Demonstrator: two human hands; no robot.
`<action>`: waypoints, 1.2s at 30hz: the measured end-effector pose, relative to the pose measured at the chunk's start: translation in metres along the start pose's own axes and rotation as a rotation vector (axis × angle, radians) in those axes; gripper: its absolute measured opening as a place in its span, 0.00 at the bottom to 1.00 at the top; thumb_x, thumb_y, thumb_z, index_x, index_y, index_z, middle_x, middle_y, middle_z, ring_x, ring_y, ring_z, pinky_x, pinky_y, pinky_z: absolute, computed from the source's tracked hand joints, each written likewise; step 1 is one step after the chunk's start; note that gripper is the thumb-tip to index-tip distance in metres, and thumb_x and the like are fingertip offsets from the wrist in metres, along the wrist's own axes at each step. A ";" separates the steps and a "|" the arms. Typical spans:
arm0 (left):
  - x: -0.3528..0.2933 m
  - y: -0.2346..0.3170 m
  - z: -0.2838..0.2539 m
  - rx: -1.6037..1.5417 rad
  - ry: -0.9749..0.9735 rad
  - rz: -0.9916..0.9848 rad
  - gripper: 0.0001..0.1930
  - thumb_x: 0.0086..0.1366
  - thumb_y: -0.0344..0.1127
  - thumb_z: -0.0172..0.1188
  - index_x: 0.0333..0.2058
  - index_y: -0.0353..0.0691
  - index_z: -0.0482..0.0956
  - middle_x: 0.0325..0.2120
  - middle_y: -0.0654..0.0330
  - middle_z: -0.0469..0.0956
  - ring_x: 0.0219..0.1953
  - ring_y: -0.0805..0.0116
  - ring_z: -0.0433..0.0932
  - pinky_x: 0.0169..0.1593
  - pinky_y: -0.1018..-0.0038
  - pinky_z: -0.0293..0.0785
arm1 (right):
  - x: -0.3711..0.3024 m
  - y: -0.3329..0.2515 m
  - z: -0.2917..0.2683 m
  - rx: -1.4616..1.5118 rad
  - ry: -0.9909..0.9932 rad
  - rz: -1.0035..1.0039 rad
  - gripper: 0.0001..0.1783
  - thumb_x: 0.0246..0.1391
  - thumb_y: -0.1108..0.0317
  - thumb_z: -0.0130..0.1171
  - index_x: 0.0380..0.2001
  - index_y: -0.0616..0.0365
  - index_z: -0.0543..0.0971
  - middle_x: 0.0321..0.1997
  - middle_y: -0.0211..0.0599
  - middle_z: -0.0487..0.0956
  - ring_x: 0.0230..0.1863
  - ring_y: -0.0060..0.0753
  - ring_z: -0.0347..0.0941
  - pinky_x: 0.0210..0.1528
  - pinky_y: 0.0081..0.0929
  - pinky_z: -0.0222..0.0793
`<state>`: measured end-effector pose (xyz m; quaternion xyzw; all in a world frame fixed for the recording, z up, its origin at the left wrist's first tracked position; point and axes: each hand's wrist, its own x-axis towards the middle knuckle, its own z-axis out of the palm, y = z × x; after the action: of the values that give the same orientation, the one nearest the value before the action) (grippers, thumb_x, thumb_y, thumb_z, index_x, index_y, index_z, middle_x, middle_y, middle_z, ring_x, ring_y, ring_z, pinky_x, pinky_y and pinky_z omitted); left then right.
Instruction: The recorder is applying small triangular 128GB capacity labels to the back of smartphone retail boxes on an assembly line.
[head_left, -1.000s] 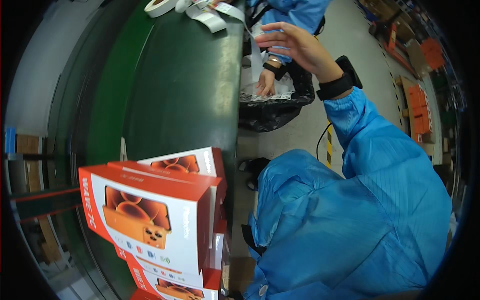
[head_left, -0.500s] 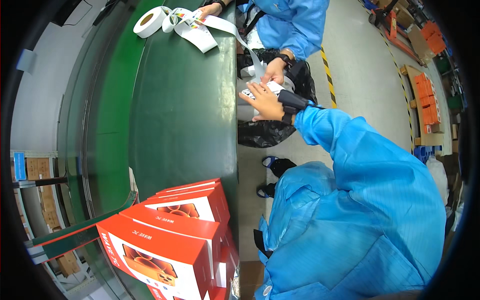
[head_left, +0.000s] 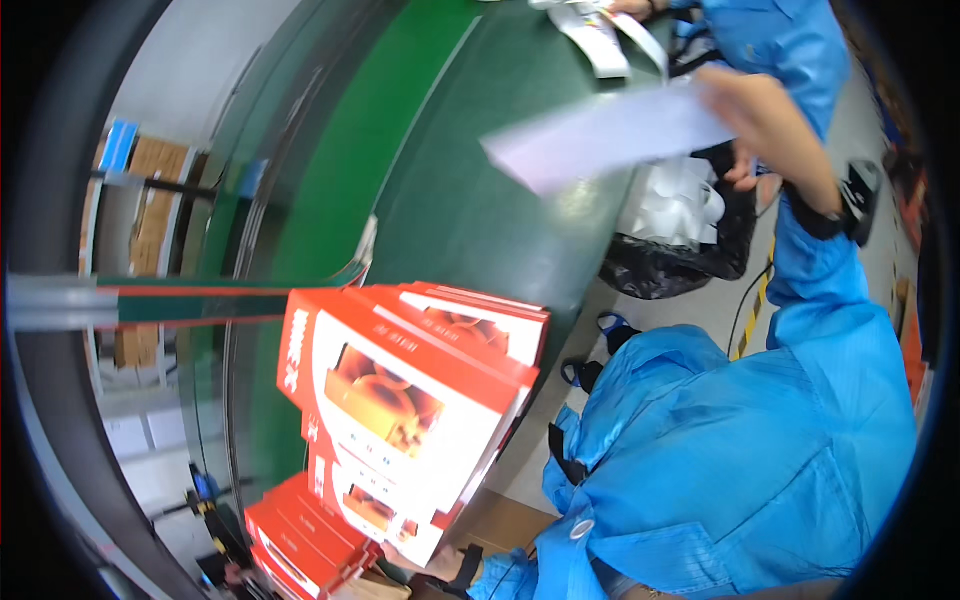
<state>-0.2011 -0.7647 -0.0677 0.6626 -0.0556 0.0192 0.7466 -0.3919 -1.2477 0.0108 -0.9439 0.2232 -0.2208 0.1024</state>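
Pinching white sheet (head_left: 610, 138) over green worktop (head_left: 480, 225) — right hand (head_left: 768, 115); left hand (head_left: 436, 564) at boxes (head_left: 415, 400), grip unclear — grey floor (head_left: 540, 435) beside.

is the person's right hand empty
No, the right hand grips a motion-blurred white sheet, which shows in front of the green work surface.

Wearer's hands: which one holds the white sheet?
The right hand, raised at upper right, gripping the blurred sheet; the left hand is low, by the red-and-white boxes.
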 end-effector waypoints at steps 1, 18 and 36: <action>-0.001 0.005 0.001 -0.040 -0.009 -0.008 0.35 0.58 0.61 0.27 0.55 0.37 0.46 0.55 0.54 0.50 0.55 0.60 0.53 0.57 0.65 0.49 | 0.005 -0.009 -0.013 0.226 0.168 -0.089 0.13 0.51 0.65 0.44 0.38 0.60 0.69 0.20 0.36 0.72 0.19 0.22 0.71 0.21 0.21 0.68; 0.008 -0.094 -0.005 -0.610 -0.056 -0.223 0.33 0.57 0.57 0.39 0.53 0.35 0.52 0.50 0.54 0.59 0.52 0.62 0.58 0.54 0.67 0.55 | 0.021 -0.104 0.293 1.891 -0.950 0.564 0.20 0.51 0.64 0.47 0.44 0.65 0.64 0.39 0.43 0.72 0.36 0.29 0.72 0.38 0.25 0.70; 0.027 0.048 -0.004 0.050 0.530 0.267 0.19 0.61 0.44 0.37 0.42 0.34 0.63 0.42 0.54 0.64 0.47 0.65 0.62 0.53 0.69 0.53 | 0.062 -0.029 0.112 2.021 -0.353 0.351 0.19 0.55 0.63 0.38 0.46 0.65 0.64 0.51 0.41 0.64 0.52 0.28 0.61 0.47 0.17 0.62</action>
<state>-0.1790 -0.7556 -0.0176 0.6394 0.0550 0.2910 0.7095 -0.2797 -1.2406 -0.0561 -0.3912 0.0503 -0.1456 0.9073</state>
